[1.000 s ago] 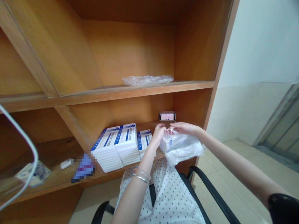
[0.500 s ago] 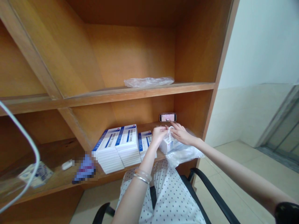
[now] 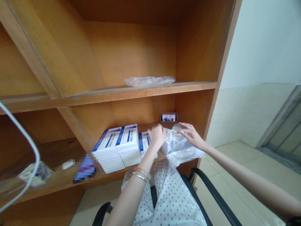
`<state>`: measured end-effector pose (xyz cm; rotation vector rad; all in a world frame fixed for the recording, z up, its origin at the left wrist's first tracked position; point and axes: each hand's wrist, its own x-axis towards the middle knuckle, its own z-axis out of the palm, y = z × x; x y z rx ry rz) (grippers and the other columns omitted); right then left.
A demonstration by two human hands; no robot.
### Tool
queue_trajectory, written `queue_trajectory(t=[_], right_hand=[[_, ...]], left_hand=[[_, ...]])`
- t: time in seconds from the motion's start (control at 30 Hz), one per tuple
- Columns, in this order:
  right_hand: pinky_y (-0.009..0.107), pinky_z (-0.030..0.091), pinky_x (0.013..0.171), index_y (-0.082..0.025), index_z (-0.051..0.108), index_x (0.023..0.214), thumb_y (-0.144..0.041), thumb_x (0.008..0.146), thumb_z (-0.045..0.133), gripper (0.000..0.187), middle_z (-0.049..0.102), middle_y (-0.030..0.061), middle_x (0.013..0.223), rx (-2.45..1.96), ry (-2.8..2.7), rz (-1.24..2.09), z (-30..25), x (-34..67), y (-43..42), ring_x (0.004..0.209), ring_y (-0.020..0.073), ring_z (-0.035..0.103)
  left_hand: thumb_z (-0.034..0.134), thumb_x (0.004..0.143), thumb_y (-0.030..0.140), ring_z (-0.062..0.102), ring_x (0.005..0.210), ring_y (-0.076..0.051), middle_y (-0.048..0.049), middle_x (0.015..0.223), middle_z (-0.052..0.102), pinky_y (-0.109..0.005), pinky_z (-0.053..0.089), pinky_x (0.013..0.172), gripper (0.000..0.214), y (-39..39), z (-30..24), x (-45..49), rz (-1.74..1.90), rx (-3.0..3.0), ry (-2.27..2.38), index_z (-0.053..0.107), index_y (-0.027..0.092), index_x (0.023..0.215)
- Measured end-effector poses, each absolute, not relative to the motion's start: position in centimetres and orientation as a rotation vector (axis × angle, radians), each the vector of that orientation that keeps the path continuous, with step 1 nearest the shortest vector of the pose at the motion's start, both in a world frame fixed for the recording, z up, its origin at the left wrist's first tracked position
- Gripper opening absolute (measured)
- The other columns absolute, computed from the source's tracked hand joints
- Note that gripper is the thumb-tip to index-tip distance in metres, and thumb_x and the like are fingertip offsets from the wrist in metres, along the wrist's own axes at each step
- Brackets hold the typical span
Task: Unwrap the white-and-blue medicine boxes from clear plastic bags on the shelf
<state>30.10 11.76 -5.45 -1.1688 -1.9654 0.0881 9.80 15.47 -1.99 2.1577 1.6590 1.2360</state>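
My left hand [image 3: 157,136] is closed, its curled fingers at the left edge of a clear plastic bag [image 3: 187,150]; a thin whitish strip of the bag stretches from it. To the right, my right hand [image 3: 192,137] has its fingers stretched and apart, over the bag's upper right side. Inside the bag, white boxes with blue print [image 3: 167,147] show through the film. Left of the bag stands a short stack of white-and-blue boxes [image 3: 144,141], partly hidden by my left hand. Beyond it are two taller stacks of similar boxes [image 3: 128,139].
A phone [image 3: 168,118] with its screen lit leans at the back of the wooden shelf [image 3: 145,125]. Another clear plastic bag [image 3: 149,81] lies on the shelf above. At left are a small white object [image 3: 68,164] and a white cable [image 3: 33,147]. Chair armrests [image 3: 211,191] flank my lap.
My hands have moved apart from over the bag: the left one towards the short stack, the right one a little to the right with fingers more spread. The bag's top is pulled wider.
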Motion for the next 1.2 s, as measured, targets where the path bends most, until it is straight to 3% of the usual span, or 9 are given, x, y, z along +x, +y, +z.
queue_trajectory(t=[0.13,0.3,0.43,0.6,0.73,0.83,0.97,1.07,1.2], right_hand=[[0.049,0.024,0.107,-0.028,0.071,0.090,-0.048,0.089,0.044,0.034,0.051,0.0036,0.131,-1.211,-1.881,0.247,-7.0,31.8,11.4,0.126,0.0269,0.037],[0.045,0.027,0.105,-0.022,0.069,0.078,-0.051,0.086,0.044,0.039,0.052,0.0080,0.126,-1.245,-1.746,0.476,-7.9,32.2,14.0,0.122,0.0277,0.042],[0.037,0.043,0.082,-0.018,0.059,0.069,-0.053,0.085,0.039,0.043,0.060,0.0078,0.089,-1.266,-1.667,0.582,-7.3,30.9,15.7,0.089,0.0238,0.056],[0.029,0.040,0.062,-0.018,0.053,0.071,-0.051,0.087,0.033,0.042,0.054,0.0022,0.068,-1.304,-1.658,0.521,-7.6,29.9,16.0,0.066,0.0174,0.051],[0.031,0.044,0.067,-0.018,0.055,0.080,-0.047,0.088,0.036,0.036,0.060,0.0054,0.078,-1.367,-1.658,0.386,-8.4,30.3,16.2,0.073,0.0200,0.056],[0.036,0.047,0.080,-0.017,0.052,0.108,-0.035,0.087,0.040,0.031,0.061,0.0114,0.106,-1.325,-1.745,0.307,-8.1,30.9,16.4,0.093,0.0229,0.059],[0.043,0.032,0.105,-0.023,0.041,0.134,-0.012,0.078,0.040,0.057,0.045,0.0079,0.138,-1.188,-2.180,0.155,-5.8,31.4,16.9,0.127,0.0224,0.041],[0.046,0.026,0.109,-0.029,0.036,0.139,-0.010,0.068,0.052,0.075,0.041,0.0037,0.143,-1.166,-2.564,0.201,-3.9,31.5,17.6,0.132,0.0254,0.035],[0.052,0.021,0.110,-0.029,0.028,0.144,-0.015,0.049,0.075,0.107,0.034,0.0077,0.146,-1.350,-2.761,0.310,-3.0,30.5,18.9,0.135,0.0347,0.027]], left_hand=[[0.042,0.085,0.024,0.057,0.099,-0.030,-0.0156,0.098,0.065,-0.047,0.030,0.095,0.023,15.7,-2.1,9.5,0.796,2.401,1.961,0.060,0.014,0.094],[0.035,0.088,0.024,0.060,0.097,-0.029,-0.0165,0.101,0.066,-0.043,0.035,0.092,0.030,15.9,-2.5,9.6,0.637,2.458,2.028,0.056,0.012,0.107],[0.034,0.089,0.026,0.064,0.091,-0.028,-0.0155,0.092,0.069,-0.038,0.042,0.084,0.030,16.5,-2.7,8.7,0.566,2.377,1.918,0.056,0.013,0.105],[0.038,0.088,0.025,0.065,0.093,-0.026,-0.0141,0.094,0.069,-0.034,0.044,0.080,0.026,17.1,-3.0,8.1,0.562,2.372,1.878,0.060,0.015,0.097],[0.041,0.087,0.023,0.064,0.095,-0.024,-0.0119,0.094,0.070,-0.033,0.044,0.083,0.023,17.5,-3.0,8.0,0.574,2.353,1.853,0.064,0.018,0.089],[0.042,0.087,0.023,0.064,0.095,-0.024,-0.0100,0.094,0.071,-0.034,0.042,0.086,0.023,17.6,-3.0,7.8,0.608,2.345,1.843,0.065,0.019,0.089],[0.044,0.087,0.025,0.061,0.099,-0.022,-0.0079,0.100,0.069,-0.034,0.039,0.091,0.022,17.7,-3.3,7.4,0.678,2.354,1.819,0.065,0.021,0.093],[0.047,0.086,0.026,0.059,0.102,-0.021,-0.0067,0.104,0.067,-0.033,0.037,0.093,0.020,17.8,-3.5,7.0,0.725,2.361,1.804,0.066,0.022,0.090],[0.051,0.083,0.027,0.058,0.102,-0.020,-0.0063,0.102,0.066,-0.032,0.038,0.093,0.015,17.9,-3.7,6.6,0.774,2.355,1.790,0.065,0.022,0.085]])
